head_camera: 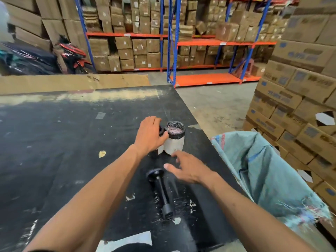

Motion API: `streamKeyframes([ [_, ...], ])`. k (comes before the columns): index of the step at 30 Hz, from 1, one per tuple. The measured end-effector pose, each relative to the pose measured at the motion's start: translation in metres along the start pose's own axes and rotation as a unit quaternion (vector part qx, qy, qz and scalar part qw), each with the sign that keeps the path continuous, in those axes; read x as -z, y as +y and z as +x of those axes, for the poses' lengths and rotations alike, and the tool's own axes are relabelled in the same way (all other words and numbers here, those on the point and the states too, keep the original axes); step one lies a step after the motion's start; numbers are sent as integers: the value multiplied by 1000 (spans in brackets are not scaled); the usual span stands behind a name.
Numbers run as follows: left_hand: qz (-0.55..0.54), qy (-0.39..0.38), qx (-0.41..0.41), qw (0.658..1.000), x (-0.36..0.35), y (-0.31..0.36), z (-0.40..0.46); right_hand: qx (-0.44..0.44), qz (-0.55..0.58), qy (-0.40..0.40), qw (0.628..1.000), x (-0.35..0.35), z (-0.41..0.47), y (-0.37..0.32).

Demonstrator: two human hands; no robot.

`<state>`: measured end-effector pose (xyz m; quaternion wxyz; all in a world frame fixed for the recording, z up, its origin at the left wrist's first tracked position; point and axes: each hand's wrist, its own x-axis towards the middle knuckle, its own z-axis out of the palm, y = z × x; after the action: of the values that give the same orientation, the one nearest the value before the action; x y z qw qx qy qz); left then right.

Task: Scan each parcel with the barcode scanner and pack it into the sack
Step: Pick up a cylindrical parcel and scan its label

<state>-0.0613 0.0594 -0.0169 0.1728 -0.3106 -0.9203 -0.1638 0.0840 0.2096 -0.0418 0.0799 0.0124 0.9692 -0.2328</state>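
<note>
scanner (160,190) lies flat on the black table (54,142), probably parked within easy reach. left hand (150,134) curls round a small wrapped parcel (174,139) to steady it. right hand (189,170) hovers spread, empty. sack (263,170) gapes at the table's edge, ready.

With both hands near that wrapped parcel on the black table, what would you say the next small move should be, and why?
Probably the right hand should drop back and pick up the barcode scanner, while the left hand steadies the parcel. The scanner lies untouched on the table just below the open right hand, the parcel's white label faces the person, and the sack waits at the right.
</note>
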Motion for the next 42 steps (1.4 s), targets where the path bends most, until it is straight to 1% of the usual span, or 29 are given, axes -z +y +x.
streamKeyframes([
  [2,39,-94,30,994,-6,-5,4,-5,8,-30,1000,-14,1,-20],
  [4,50,-150,50,986,-13,-9,3,-25,18,-58,998,-28,1,-32],
  [8,16,-175,60,983,-14,-17,-6,-74,42,-97,992,-48,0,-42],
  [12,4,-183,69,981,1,-27,-14,-114,158,-89,977,-53,1,-45],
  [14,-45,-166,69,983,5,-35,-20,-127,198,-61,970,-54,1,-44],
  [16,-121,-101,80,984,4,-42,-28,-137,258,-26,956,-53,-1,-40],
  [18,-175,-22,91,980,-1,-46,-37,-143,340,7,930,-53,-2,-33],
  [19,-191,0,98,977,-2,-47,-41,-145,373,19,916,-50,-2,-31],
  [20,-209,5,110,972,-2,-47,-43,-141,396,28,907,-44,-5,-32],
  [21,-218,-10,130,967,0,-46,-43,-138,417,34,898,-37,-7,-32],
  [22,-216,-45,150,964,5,-45,-42,-135,432,40,891,-30,-9,-31],
  [24,-169,-157,181,956,17,-46,-37,-128,465,54,875,-18,-13,-28],
  [26,-97,-271,184,940,27,-54,-33,-125,497,71,856,-12,-12,-25],
  [27,-81,-302,183,932,29,-60,-32,-124,508,78,849,-10,-11,-25],
  [28,-84,-312,181,929,28,-67,-33,-123,513,84,845,-8,-10,-25],
  [32,-133,-312,182,923,9,-76,-57,-105,522,110,839,-2,-3,-33],
  [35,-114,-293,178,932,-4,-73,-78,-88,524,110,840,-1,2,-39],
  [37,-99,-255,152,950,-5,-73,-85,-76,525,107,841,-1,5,-42],
  [38,-113,-233,144,955,-3,-73,-88,-70,530,106,839,-1,6,-44],
  [41,-183,-174,146,956,6,-77,-92,-64,548,106,827,0,12,-51],
  [42,-193,-159,154,956,9,-79,-92,-61,543,110,830,-1,13,-53],
])
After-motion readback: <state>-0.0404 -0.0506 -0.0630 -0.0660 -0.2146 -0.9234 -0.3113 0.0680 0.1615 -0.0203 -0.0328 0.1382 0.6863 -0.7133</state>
